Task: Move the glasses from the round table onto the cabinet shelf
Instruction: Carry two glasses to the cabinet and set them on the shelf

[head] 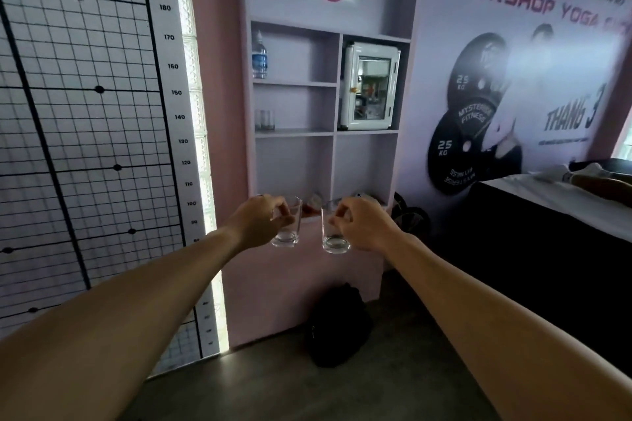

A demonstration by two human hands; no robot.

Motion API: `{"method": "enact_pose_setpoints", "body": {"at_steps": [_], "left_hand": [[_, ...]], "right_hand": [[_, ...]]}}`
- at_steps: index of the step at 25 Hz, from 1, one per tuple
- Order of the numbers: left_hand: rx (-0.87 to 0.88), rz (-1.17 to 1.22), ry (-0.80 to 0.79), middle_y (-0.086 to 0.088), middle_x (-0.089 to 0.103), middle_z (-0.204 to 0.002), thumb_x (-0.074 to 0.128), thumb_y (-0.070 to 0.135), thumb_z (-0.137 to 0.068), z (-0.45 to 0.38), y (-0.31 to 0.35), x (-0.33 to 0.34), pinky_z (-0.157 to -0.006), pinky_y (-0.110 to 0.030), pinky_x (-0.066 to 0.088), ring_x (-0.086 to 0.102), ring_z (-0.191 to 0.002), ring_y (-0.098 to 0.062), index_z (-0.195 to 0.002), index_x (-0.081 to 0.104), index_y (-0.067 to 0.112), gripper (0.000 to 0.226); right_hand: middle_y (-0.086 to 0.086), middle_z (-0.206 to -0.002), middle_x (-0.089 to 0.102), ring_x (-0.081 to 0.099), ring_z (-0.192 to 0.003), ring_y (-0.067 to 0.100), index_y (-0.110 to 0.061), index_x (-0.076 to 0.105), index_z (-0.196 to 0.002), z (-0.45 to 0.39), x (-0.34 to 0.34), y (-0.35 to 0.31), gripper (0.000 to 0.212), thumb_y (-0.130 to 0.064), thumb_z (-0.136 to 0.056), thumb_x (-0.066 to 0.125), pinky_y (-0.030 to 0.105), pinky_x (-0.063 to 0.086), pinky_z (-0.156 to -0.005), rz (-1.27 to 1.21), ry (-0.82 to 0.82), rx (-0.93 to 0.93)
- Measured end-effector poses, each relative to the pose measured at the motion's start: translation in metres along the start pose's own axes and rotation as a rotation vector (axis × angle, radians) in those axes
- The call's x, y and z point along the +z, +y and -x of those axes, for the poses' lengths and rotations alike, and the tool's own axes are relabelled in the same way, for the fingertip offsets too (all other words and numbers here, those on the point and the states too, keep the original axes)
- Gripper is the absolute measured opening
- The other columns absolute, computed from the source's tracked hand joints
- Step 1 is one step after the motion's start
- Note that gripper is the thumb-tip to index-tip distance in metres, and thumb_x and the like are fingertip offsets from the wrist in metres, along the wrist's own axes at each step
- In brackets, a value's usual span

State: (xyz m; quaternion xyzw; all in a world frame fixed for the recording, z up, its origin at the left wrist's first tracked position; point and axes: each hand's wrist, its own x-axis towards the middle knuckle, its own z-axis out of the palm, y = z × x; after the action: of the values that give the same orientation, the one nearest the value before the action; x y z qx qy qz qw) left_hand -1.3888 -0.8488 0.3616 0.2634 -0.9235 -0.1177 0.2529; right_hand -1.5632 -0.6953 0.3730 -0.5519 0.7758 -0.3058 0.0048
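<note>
Left hand (263,220) grip clamped on glass tumbler (287,222), right hand (362,224) on second tumbler (333,232); held upright, carrying toward cabinet shelf (294,132).

Two clear empty tumblers with thick bases, held upright side by side in mid-air before the cabinet's lowest shelf: left glass (289,225) in the left grip (261,220), right glass (333,232) in the right grip (362,224), fingers curled over the rims. Close together, not touching. More glasses (265,120) already standing upright on the middle shelf (294,133), far left corner
</note>
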Motion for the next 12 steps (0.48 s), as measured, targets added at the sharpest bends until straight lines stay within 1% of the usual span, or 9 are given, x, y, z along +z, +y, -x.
{"method": "enact_pose_setpoints", "body": {"at_steps": [2,4,6,8,9,12], "left_hand": [[0.011,0.004,0.007,-0.007,0.073,-0.096,0.067,0.032,-0.089,-0.029,-0.014,0.012,-0.072,-0.032,0.049,0.067,-0.086,-0.025,-0.088,0.07,0.017,0.015],[0.003,0.027,0.021,-0.005,0.072,-0.093,0.068,0.03,-0.089,-0.058,-0.025,0.018,-0.071,-0.03,0.043,0.063,-0.081,-0.022,-0.088,0.071,0.013,0.017],[0.025,0.019,0.035,-0.005,0.073,-0.092,0.07,0.029,-0.088,-0.097,-0.04,0.025,-0.07,-0.028,0.04,0.062,-0.081,-0.023,-0.087,0.071,0.012,0.017],[0.066,-0.033,0.044,-0.006,0.075,-0.095,0.071,0.028,-0.088,-0.141,-0.058,0.028,-0.069,-0.026,0.038,0.066,-0.086,-0.026,-0.088,0.072,0.012,0.016],[0.074,-0.058,0.056,-0.006,0.075,-0.097,0.07,0.029,-0.088,-0.164,-0.068,0.028,-0.069,-0.025,0.037,0.067,-0.088,-0.026,-0.088,0.073,0.012,0.017],[0.081,-0.056,0.071,-0.005,0.074,-0.098,0.068,0.032,-0.089,-0.219,-0.091,0.026,-0.068,-0.026,0.036,0.066,-0.088,-0.024,-0.09,0.072,0.015,0.018]], "right_hand": [[0.002,-0.092,0.069,0.062,-0.084,0.018,-0.015,0.069,-0.097,-0.033,0.004,0.011,0.019,-0.033,-0.092,0.066,0.033,0.05,-0.073,0.021,0.014,-0.012],[0.004,-0.098,0.068,0.06,-0.085,0.02,-0.015,0.069,-0.099,-0.064,0.008,0.02,0.021,-0.034,-0.093,0.064,0.029,0.043,-0.069,0.044,0.026,-0.02],[0.007,-0.1,0.069,0.061,-0.087,0.022,-0.013,0.069,-0.098,-0.103,0.015,0.031,0.02,-0.031,-0.093,0.064,0.032,0.047,-0.073,0.039,0.036,-0.027],[0.008,-0.1,0.07,0.065,-0.09,0.025,-0.013,0.069,-0.097,-0.145,0.019,0.041,0.018,-0.029,-0.092,0.063,0.041,0.054,-0.082,0.033,0.045,-0.029],[0.009,-0.099,0.071,0.066,-0.09,0.026,-0.013,0.069,-0.097,-0.167,0.02,0.045,0.017,-0.028,-0.092,0.063,0.043,0.055,-0.083,0.036,0.053,-0.03],[0.007,-0.096,0.07,0.066,-0.087,0.026,-0.013,0.068,-0.097,-0.225,0.021,0.052,0.015,-0.025,-0.092,0.061,0.043,0.057,-0.08,0.016,0.078,-0.03]]}}
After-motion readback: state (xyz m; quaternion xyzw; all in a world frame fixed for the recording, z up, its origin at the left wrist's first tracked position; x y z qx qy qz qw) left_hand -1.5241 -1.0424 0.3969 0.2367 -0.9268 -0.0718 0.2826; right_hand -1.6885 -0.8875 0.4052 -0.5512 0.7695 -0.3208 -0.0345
